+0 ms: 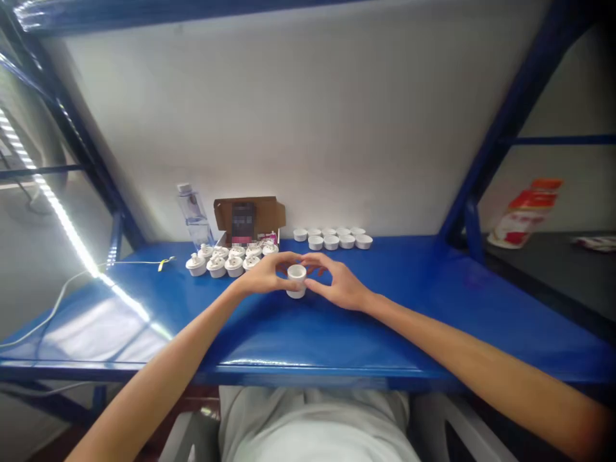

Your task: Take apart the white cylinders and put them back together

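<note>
A small white cup stands in front of me, between my two hands. It looks like two white pieces set one on the other, with a round opening facing up. My left hand curves around its left side, the thumb against the wall. From the right, my right hand holds it with the thumb at the rim and the fingers bent behind. The far side of the cup is hidden by the fingers. Close to my left hand sit several lidded white pots with small dark marks on top.
Several open white cups stand in two rows at the back. A clear bottle and an open cardboard box are behind the lidded pots. A white cable crosses the blue table at left. A red-and-white bottle stands far right.
</note>
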Available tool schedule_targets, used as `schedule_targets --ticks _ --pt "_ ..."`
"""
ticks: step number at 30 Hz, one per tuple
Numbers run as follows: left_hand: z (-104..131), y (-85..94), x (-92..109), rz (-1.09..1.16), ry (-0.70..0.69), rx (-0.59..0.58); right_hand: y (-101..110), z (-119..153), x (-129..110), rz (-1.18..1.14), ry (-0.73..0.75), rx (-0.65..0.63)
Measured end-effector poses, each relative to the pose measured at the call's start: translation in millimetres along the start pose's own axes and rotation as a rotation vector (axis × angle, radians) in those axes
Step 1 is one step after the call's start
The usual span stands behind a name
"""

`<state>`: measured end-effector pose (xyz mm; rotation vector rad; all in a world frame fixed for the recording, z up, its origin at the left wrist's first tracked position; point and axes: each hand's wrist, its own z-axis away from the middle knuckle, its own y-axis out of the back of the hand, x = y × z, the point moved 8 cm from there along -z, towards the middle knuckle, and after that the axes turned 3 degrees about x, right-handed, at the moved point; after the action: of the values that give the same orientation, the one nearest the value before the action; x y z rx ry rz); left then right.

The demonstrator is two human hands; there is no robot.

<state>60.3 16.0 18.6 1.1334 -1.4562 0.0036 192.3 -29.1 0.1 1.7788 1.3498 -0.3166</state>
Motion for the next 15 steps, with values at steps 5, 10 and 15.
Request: schedule_targets --ticks 5,10,15 --pt "-1.0 4.7 -9.5 0.040 0.044 0.033 8.1 1.4 6.0 0.014 -0.005 0.066" --pt "-0.8 8.4 -10.5 -0.038 0.032 0.052 12.4 1.2 13.3 0.042 -0.010 0.082" --pt "-0.2 7.2 -4.5 -0.158 0.006 0.072 7.8 2.0 12.1 0.046 0.001 0.021"
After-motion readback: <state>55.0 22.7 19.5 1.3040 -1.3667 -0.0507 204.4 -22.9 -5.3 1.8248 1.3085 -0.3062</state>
